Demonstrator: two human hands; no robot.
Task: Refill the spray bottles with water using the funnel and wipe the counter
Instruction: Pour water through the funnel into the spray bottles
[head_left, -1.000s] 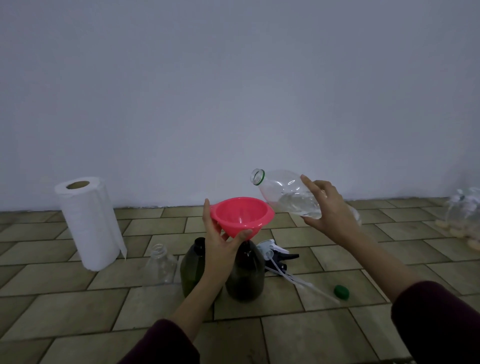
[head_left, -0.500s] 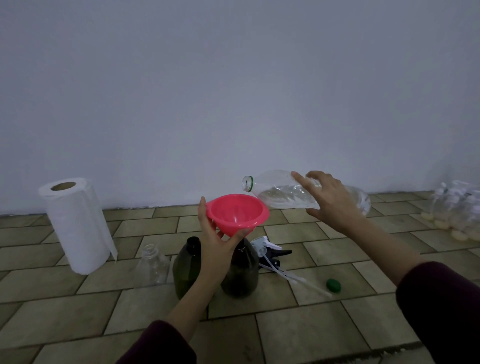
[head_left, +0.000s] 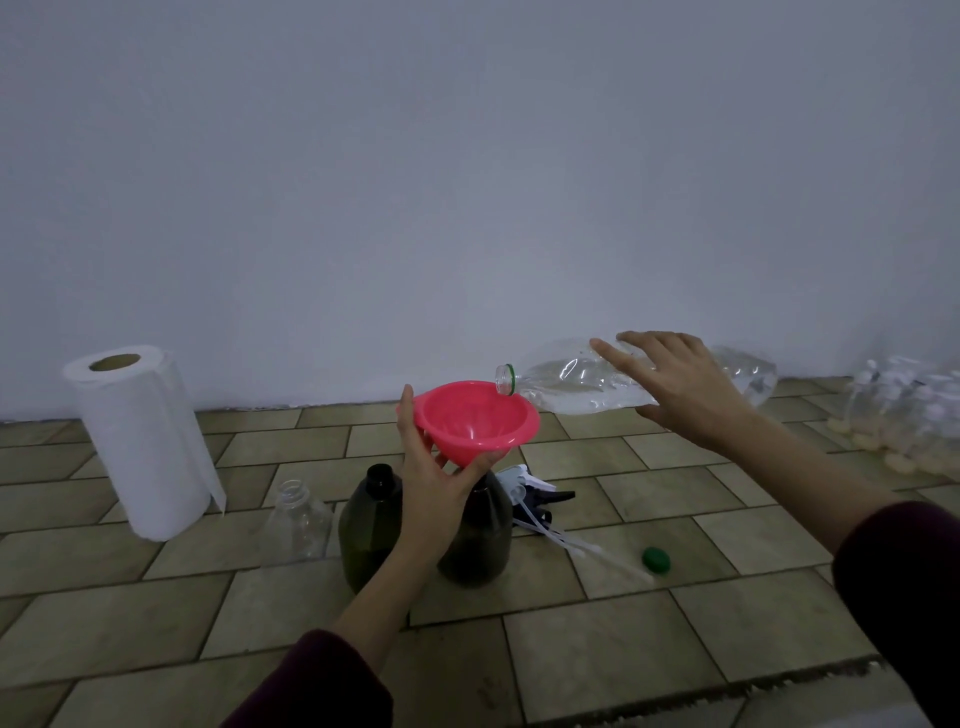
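My left hand (head_left: 434, 478) grips a pink funnel (head_left: 475, 418) from below, its stem in the neck of a dark green bottle (head_left: 480, 540) standing on the tiled counter. A second dark green bottle (head_left: 370, 525) stands uncapped just left of it. My right hand (head_left: 680, 387) holds a clear water bottle (head_left: 576, 384) almost level, its open mouth with a green ring over the funnel's right rim. Water lies along the bottle's lower side. A small clear empty bottle (head_left: 296, 522) stands further left.
A white paper towel roll (head_left: 140, 441) stands at the left by the wall. Spray heads with long tubes (head_left: 540, 499) lie right of the bottles, and a green cap (head_left: 655, 559) lies beyond them. Several clear bottles (head_left: 904, 415) cluster at the far right. The counter edge (head_left: 675, 691) runs near me.
My right hand has tipped the water bottle from mouth-up to nearly level and brought its mouth down to the funnel's rim. My left hand stays on the funnel.
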